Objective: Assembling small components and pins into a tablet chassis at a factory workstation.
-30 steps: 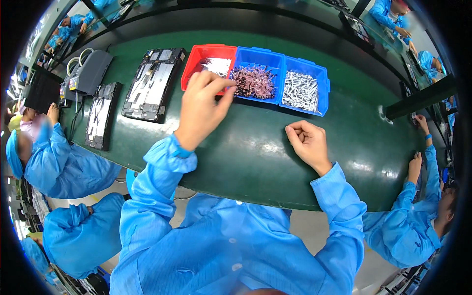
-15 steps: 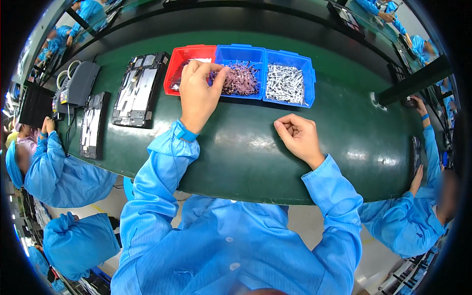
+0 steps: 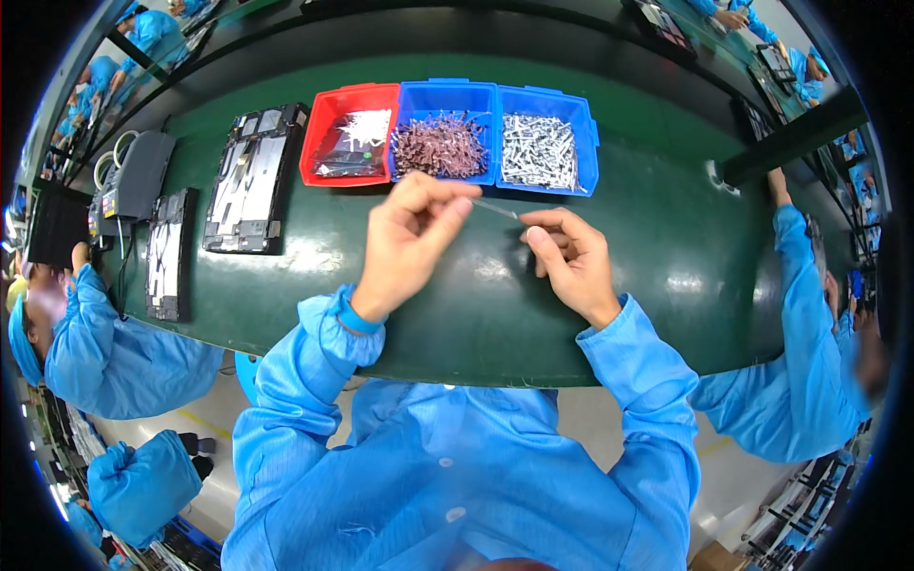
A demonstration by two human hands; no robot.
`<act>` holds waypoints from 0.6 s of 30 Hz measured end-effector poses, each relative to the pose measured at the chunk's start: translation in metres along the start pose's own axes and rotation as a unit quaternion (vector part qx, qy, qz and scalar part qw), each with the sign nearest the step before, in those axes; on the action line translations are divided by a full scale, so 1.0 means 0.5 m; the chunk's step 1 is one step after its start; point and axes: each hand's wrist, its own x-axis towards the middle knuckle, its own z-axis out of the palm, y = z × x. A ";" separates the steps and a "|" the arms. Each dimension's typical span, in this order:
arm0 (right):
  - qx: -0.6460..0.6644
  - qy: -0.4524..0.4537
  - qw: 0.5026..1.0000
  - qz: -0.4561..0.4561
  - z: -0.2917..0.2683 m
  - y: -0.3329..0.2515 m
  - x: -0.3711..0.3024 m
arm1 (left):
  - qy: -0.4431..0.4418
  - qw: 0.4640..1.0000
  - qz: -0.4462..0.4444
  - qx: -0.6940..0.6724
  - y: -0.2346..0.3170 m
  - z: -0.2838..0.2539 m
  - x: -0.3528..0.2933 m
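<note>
Left hand (image 3: 407,238) has shifted toward near edge of table (image 3: 462,328), pinching thin strip (image 3: 495,208); right hand (image 3: 577,264) curled, grip unclear; slack pinch may drop it.

Left hand (image 3: 409,243) — thumb and forefinger pinched together, right hand (image 3: 579,271) near it — fingers curled inward, forearms (image 3: 640,357) stretched forward.

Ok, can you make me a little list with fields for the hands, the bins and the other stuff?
Left hand: pinching a thin pale strip
Right hand: at the strip's other end; grip unclear
Red bin: white pieces, dark flat packet
Middle blue bin: pinkish-brown bits
Right blue bin: whitish bits
Left of bins: larger panel, smaller panel, gray box
Table: green
</note>
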 end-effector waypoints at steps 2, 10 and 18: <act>0.100 -0.036 0.994 0.029 0.014 -0.024 -0.010 | -0.040 0.999 -0.023 -0.025 0.004 0.016 -0.030; -0.044 0.017 0.990 -0.133 0.050 -0.043 -0.020 | -0.068 0.998 0.002 0.015 0.004 0.035 -0.055; -0.063 0.042 0.984 -0.160 0.044 -0.040 -0.023 | -0.065 0.991 0.067 0.099 0.004 0.040 -0.061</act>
